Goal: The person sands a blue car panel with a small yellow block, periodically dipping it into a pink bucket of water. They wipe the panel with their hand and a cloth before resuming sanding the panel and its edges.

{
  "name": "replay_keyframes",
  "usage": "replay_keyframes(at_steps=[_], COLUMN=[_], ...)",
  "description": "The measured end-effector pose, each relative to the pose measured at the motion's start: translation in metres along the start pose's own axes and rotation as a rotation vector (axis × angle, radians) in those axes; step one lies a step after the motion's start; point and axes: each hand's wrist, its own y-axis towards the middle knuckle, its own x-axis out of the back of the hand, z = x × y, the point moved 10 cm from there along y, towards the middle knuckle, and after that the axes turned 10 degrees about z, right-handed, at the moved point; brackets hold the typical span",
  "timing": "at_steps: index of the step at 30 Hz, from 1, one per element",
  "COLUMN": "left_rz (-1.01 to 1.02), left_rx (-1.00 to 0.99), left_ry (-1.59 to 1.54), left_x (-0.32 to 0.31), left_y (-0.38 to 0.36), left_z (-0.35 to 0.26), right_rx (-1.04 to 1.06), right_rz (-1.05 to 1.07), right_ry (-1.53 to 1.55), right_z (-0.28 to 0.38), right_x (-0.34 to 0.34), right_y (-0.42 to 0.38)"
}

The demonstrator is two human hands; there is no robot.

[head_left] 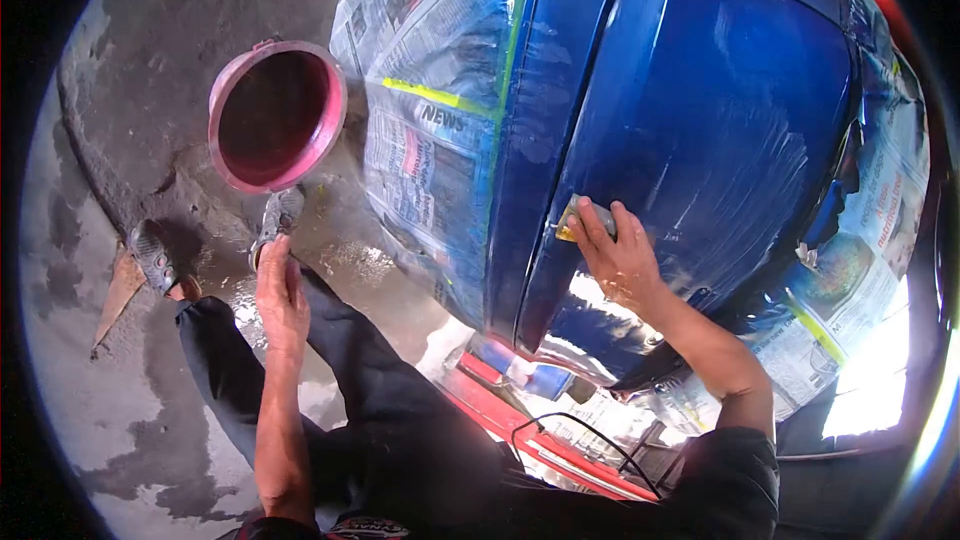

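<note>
My right hand (620,260) presses a small grey and yellowish sanding block (570,220) against the blue car panel (710,90). Its fingers are bent over the block, near a seam at the panel's edge. Pale streaks and wet smears mark the blue paint around it. My left hand (282,295) hangs low over the floor, in front of my shoe and below a pink-rimmed bucket (335,125). Its fingers point away from me, loosely stretched, and I see nothing in them. The bucket holds dark liquid.
Newspaper and plastic masking (430,140), held by green and yellow tape, covers the car's left part; more newspaper (830,290) hangs at the right. The concrete floor (140,420) is wet in patches. A red metal bar (560,455) and a black cable (590,425) lie beneath the panel.
</note>
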Motion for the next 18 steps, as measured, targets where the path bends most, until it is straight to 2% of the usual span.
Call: replay_keyframes(at_steps=[4, 9, 15, 18], left_rz=[0.028, 0.031, 0.045, 0.077], left_rx=[0.063, 0.086, 0.02, 0.042], left_ry=[0.019, 0.015, 0.079, 0.063], left_x=[-0.008, -0.01, -0.012, -0.017], left_y=[-0.002, 0.002, 0.009, 0.01], left_z=[0.023, 0.032, 0.034, 0.04], right_rx=[-0.012, -0.221, -0.236, -0.287], right_rz=[0.025, -0.116, -0.164, -0.101], right_ry=[-0.073, -0.185, -0.203, -0.148], right_z=[-0.055, -0.133, -0.135, -0.121], right_x=[0.035, 0.082, 0.077, 0.07], right_y=[0.051, 0.115, 0.12, 0.115])
